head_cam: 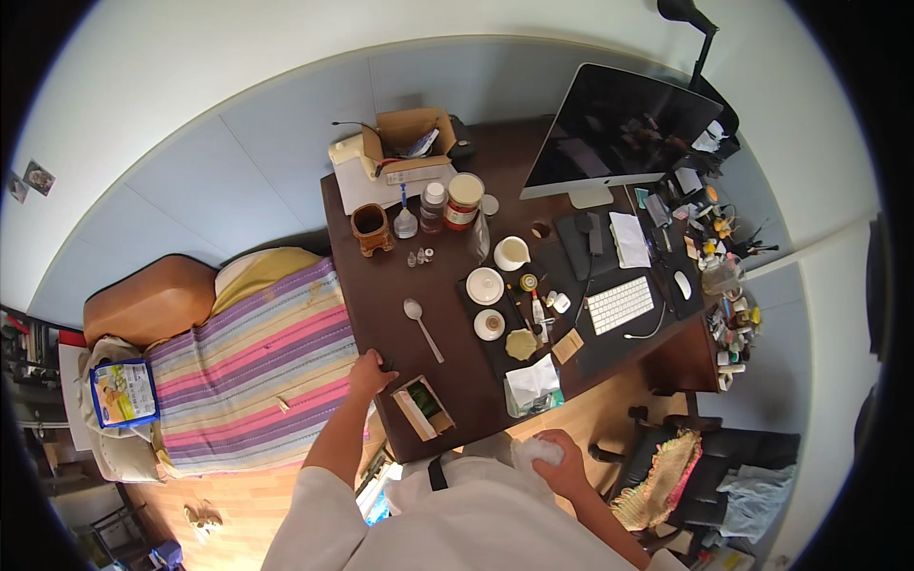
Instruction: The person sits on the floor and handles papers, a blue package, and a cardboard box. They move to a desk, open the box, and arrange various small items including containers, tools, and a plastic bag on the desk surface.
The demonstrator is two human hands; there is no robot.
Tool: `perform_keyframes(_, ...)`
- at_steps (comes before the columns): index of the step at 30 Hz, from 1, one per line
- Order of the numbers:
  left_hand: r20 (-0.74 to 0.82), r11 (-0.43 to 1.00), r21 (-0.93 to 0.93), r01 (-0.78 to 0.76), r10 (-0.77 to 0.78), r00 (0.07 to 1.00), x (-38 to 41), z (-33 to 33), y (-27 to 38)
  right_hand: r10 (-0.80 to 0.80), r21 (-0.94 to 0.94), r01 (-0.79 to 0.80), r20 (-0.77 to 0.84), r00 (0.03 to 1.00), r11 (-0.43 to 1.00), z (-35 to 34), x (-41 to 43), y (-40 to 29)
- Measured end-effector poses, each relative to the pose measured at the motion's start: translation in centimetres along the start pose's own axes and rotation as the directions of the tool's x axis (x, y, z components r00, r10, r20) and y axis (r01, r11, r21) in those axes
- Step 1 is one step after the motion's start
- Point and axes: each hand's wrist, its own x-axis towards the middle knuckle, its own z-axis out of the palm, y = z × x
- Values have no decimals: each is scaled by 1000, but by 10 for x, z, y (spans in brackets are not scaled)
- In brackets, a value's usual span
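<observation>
My left hand (pixel 371 374) is at the left edge of the dark wooden desk (pixel 471 400), its fingers around a small dark object (pixel 386 365) that is mostly hidden. Just below and right of it lies an open cardboard box (pixel 423 408) with dark green contents. A metal spoon (pixel 424 330) rests on the desk above that box. My right hand (pixel 560 460) is in front of my body, below the desk edge, closed on a crumpled white tissue or cloth (pixel 537 452). A tissue pack (pixel 534 389) lies at the desk's near edge.
A brown ceramic cup (pixel 372 230), a plastic bottle (pixel 433 207) and a red-filled jar (pixel 463 200) stand farther back. White lidded cups (pixel 485 286) sit on a dark tray. Right are a computer monitor (pixel 621 128) and keyboard (pixel 620 305). A striped bed cover (pixel 250 371) lies left, an office chair (pixel 750 450) right.
</observation>
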Motion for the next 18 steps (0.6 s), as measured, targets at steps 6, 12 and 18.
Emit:
perform_keyframes(6, -208, 999, -30, -16, 9, 978, 50, -4, 57, 51, 10, -51, -33, 998, 999, -7, -10, 17)
perform_keyframes(12, -149, 985, -48, 168, -173, 974, 78, 29, 124, 51, 30, -49, -74, 996, 998, -17, -14, 18)
perform_keyframes(18, -62, 959, -246, 138, -158, 986, 108, 58, 108, 99, 28, -97, -97, 990, 995, -30, -17, 28)
